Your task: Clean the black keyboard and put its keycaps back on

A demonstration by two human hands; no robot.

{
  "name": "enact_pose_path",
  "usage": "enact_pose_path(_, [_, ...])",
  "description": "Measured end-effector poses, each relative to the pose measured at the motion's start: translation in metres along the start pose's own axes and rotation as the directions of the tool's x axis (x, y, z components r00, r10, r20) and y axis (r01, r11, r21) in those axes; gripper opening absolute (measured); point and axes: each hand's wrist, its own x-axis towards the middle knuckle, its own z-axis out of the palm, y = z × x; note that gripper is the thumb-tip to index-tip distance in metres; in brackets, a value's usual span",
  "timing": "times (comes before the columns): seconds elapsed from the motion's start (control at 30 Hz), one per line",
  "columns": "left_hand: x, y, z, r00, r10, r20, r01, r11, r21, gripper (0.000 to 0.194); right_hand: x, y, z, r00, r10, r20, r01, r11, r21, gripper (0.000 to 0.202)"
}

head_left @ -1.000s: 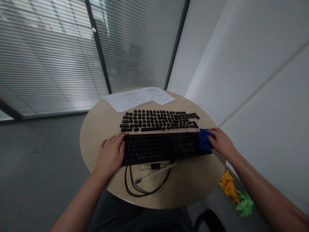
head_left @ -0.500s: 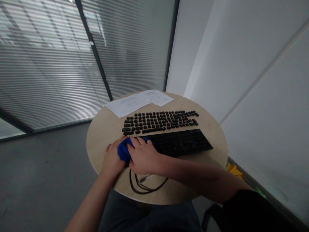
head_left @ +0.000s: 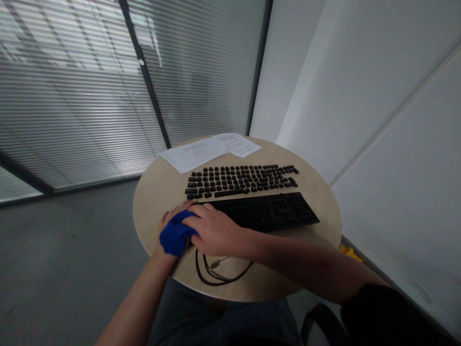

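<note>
A black keyboard, its keycaps taken off, lies across the round table. Its left end is under my hands. With my right hand I grip a blue cloth at that end, and the cloth bunches over to the left. My left hand holds the keyboard's left end; the cloth covers much of this hand and hides some of its fingers. Beyond the keyboard, loose black keycaps are laid out in rows, with the long space bar in the nearest row.
Printed papers lie at the far side of the round wooden table. A looped black cable rests near its front edge. Blinds behind glass stand at left, a white wall at right. Something yellow is beyond the table's right edge.
The blue cloth has shifted left and toward me, and now covers more of my left hand. My right hand moved slightly with it. The view has shifted slightly.
</note>
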Motion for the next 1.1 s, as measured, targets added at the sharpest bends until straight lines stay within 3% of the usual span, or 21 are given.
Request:
enact_pose_path(0.07, [0.002,-0.002,-0.001,1.0,0.006,0.027,-0.006,1.0,-0.006,0.063,-0.008,-0.006,0.001,0.998,0.012,0.061,-0.005,0.994,-0.114,0.023])
enact_pose_path(0.23, [0.007,0.013,-0.009,0.997,-0.07,0.044,0.07,0.997,0.014,0.053,-0.031,0.003,-0.003,0.986,0.051,0.159,-0.007,0.963,-0.269,0.015])
enact_pose_path(0.4, [0.007,0.025,-0.011,0.996,-0.088,-0.01,0.088,0.995,0.045,0.052,-0.053,0.036,-0.018,0.972,0.115,0.204,-0.054,0.958,-0.283,0.02])
enact_pose_path(0.53, [0.007,0.027,-0.012,0.996,-0.093,-0.002,0.093,0.994,0.057,0.052,-0.088,0.077,-0.033,0.965,0.153,0.214,-0.102,0.968,-0.23,0.043])
enact_pose_path(0.63, [0.007,0.028,-0.013,0.995,-0.099,0.003,0.098,0.993,0.059,0.052,-0.125,0.11,-0.043,0.964,0.212,0.163,-0.174,0.96,-0.221,0.055])
enact_pose_path(0.9, [0.006,0.029,-0.013,0.996,-0.091,-0.009,0.091,0.995,0.033,0.052,-0.227,0.178,-0.069,0.935,0.35,-0.062,-0.352,0.89,-0.289,0.052])
enact_pose_path(1.03, [0.006,0.029,-0.015,0.995,-0.101,0.01,0.101,0.995,0.012,0.052,-0.261,0.197,-0.087,0.892,0.352,-0.286,-0.43,0.854,-0.292,0.048])
enact_pose_path(1.1, [0.005,0.028,-0.015,0.994,-0.105,0.019,0.105,0.994,-0.011,0.053,-0.264,0.195,-0.089,0.895,0.338,-0.291,-0.421,0.855,-0.302,0.048])
